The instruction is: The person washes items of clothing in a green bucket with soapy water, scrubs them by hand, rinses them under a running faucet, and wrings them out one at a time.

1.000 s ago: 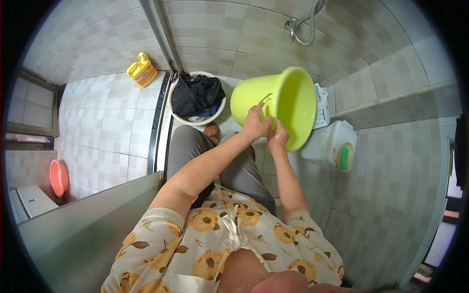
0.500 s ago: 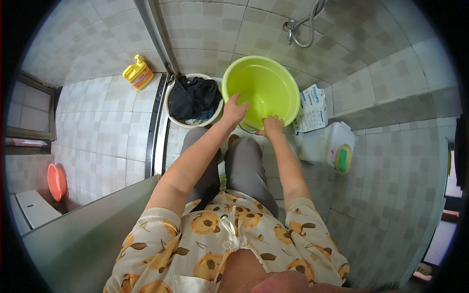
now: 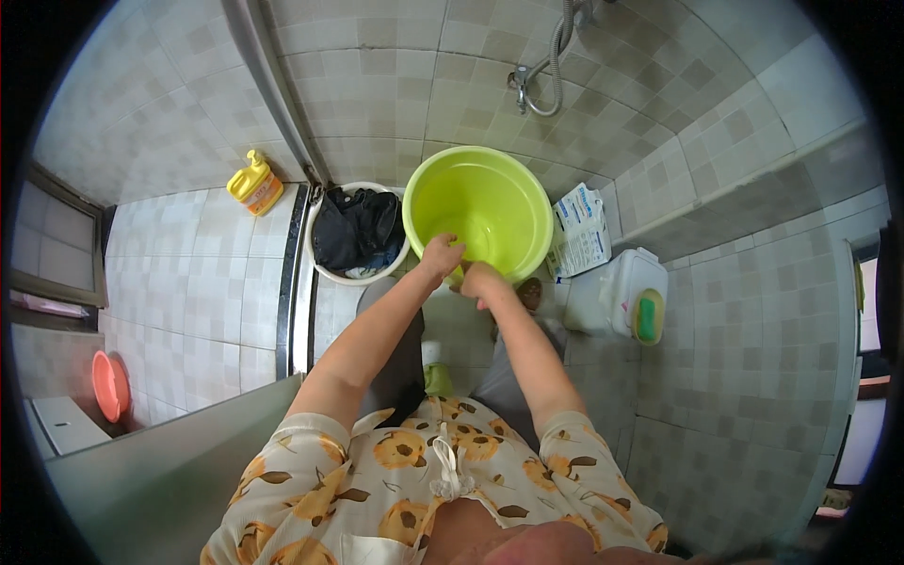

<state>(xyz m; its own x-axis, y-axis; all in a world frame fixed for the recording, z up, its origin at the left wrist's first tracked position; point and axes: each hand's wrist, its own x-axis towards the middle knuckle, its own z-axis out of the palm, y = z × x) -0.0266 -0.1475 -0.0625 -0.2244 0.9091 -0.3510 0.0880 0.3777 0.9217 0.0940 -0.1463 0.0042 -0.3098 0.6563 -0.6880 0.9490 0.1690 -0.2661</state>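
A large lime-green bucket (image 3: 476, 155) stands upright in front of me, and its visible inside holds nothing that I can make out. Both hands meet at its near rim. My left hand (image 3: 442, 256) is closed over the rim with its fingers bent inward. Right beside it, my right hand (image 3: 483, 282) is closed at the same stretch of rim, its fingers partly hidden beneath the hand. To the left of the bucket, a white basin (image 3: 327, 270) holds dark clothes (image 3: 356, 229).
A white detergent bag (image 3: 579, 231) leans right of the bucket. Nearer stands a white lidded container (image 3: 612, 292) with a green soap bar (image 3: 646, 320) in a dish on top. A yellow pump bottle (image 3: 254, 184), a pink basin (image 3: 110, 386), a glass panel (image 3: 179, 471) and a wall tap (image 3: 520, 85) surround me.
My right hand has moved left along the near rim, up against my left hand. My knees have spread apart, and the view has tilted so the bucket sits lower and further left.
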